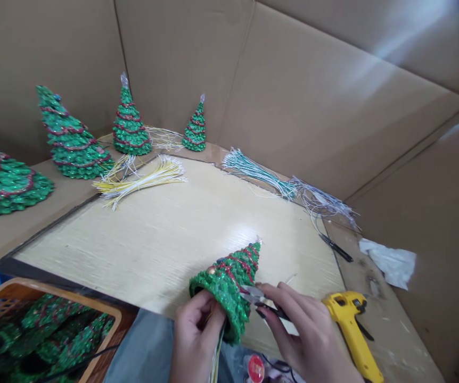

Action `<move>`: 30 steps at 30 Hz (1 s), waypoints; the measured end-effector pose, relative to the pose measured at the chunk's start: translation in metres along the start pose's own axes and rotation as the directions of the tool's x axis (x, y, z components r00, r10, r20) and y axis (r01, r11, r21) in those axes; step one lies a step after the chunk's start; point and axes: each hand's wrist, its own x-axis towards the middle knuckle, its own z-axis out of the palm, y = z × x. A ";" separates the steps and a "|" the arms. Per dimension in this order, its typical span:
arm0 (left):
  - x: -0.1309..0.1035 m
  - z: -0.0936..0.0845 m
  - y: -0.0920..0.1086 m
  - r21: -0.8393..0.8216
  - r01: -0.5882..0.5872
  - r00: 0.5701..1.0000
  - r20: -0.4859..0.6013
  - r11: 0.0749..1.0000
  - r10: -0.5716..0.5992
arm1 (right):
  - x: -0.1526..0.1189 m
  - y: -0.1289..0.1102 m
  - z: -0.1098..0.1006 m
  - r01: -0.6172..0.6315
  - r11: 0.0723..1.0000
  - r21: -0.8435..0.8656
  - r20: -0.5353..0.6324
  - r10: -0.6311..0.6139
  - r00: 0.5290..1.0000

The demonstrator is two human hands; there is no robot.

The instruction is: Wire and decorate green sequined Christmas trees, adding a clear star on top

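Tilted on its side over the table's near edge is a small glittery green Christmas tree point(233, 274) with red garlands and a clear star tip. My left hand point(199, 332) grips it at the hollow base, with fingers reaching inside the rim. Thin yellow, white and green wires point(216, 354) trail down from that opening. In my right hand point(303, 324) is a pair of pliers point(258, 297), possibly cutters, whose jaws touch the tree's side. What lies between the jaws is too small to make out.
Finished-looking trees point(131, 122) stand along the back left. Bundles of yellow-white wires point(145, 181), green wires point(259, 173) and pale wires point(325, 199) lie behind. To the right are tweezers point(335, 247), a white cloth point(389, 263) and a yellow glue gun point(351, 330). An orange basket point(57, 290) holds more trees.
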 end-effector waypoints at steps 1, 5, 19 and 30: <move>0.000 0.000 0.001 0.003 -0.004 1.000 -0.003 1.000 0.004 | -0.002 0.002 0.000 -0.046 0.999 0.025 0.011 0.045 0.999; -0.003 0.002 0.003 -0.008 -0.005 1.000 -0.010 1.000 0.005 | -0.005 0.004 -0.002 -0.213 0.967 0.136 0.010 0.214 0.977; 0.001 -0.012 -0.012 -0.182 0.014 0.996 0.086 0.983 0.001 | 0.007 -0.004 0.001 -0.226 0.944 0.238 0.162 0.191 0.968; -0.005 -0.002 0.001 -0.082 0.047 0.997 0.060 0.996 -0.042 | 0.002 -0.001 -0.001 -0.199 0.951 0.238 0.232 0.144 0.962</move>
